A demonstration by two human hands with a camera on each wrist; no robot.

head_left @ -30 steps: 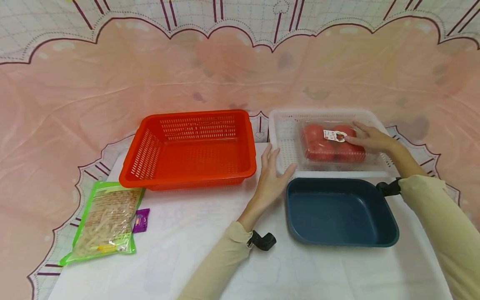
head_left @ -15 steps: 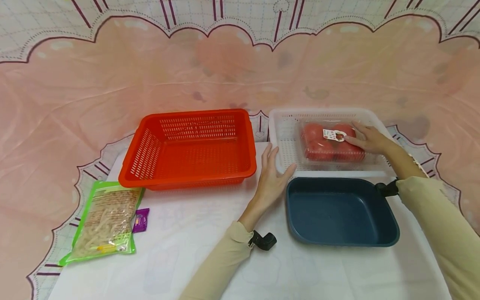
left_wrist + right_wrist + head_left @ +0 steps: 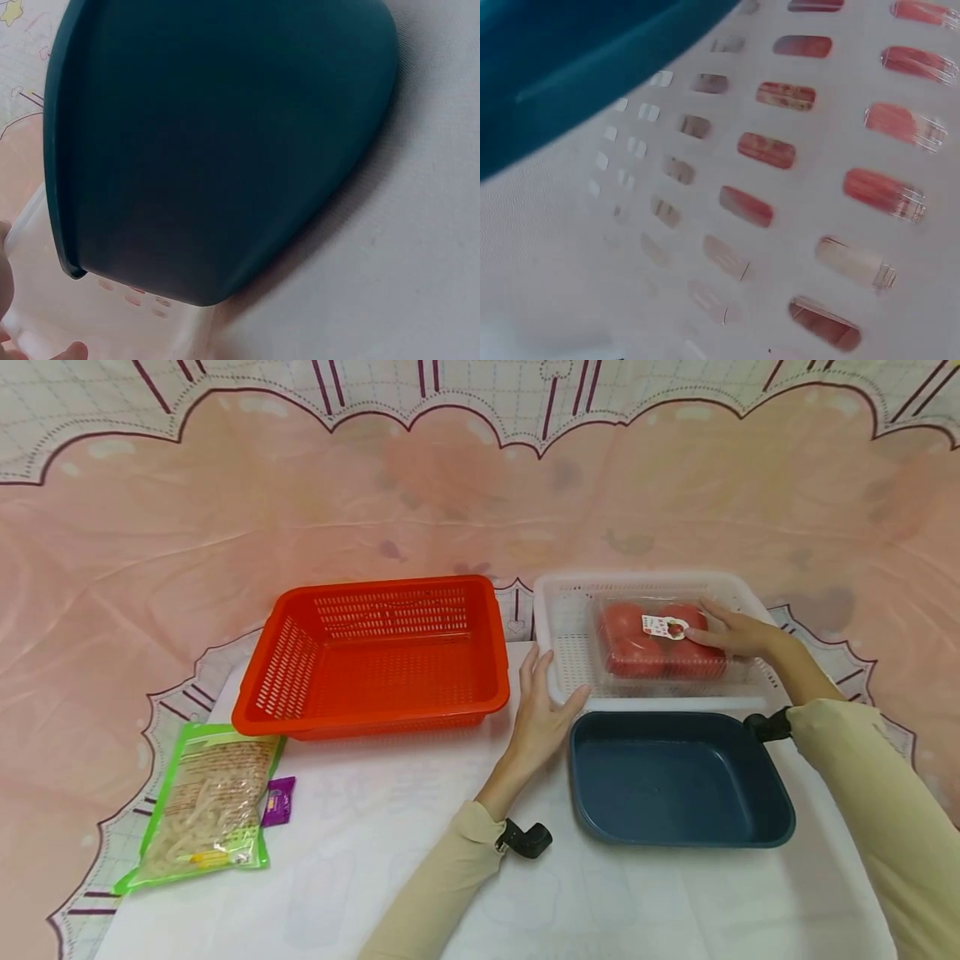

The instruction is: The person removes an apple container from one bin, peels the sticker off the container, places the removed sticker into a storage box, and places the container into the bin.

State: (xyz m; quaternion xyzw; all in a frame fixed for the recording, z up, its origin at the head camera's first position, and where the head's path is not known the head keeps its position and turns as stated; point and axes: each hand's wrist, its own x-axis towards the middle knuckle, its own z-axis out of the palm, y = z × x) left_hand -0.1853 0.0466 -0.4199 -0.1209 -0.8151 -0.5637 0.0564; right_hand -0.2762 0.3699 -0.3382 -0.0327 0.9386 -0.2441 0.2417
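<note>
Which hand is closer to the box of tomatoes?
The right hand. Its fingers rest on top of the box of tomatoes inside the white basket. The left hand touches the basket's near corner, apart from the box.

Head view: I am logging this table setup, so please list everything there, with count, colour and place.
Orange basket: one, orange, back left of the table.
White basket: one, white, back right, beside the orange one.
Tomato pack: one, clear with red tomatoes, inside the white basket.
Blue tub: one, dark blue, in front of the white basket.
Noodle bag: one, green-edged, front left.
Purple packet: one, purple, against the noodle bag's right edge.
Tablecloth: one, white.
Backdrop: one, pink.
Left hand: open, at the white basket's front left corner.
Right hand: fingers resting on the tomato pack.
</note>
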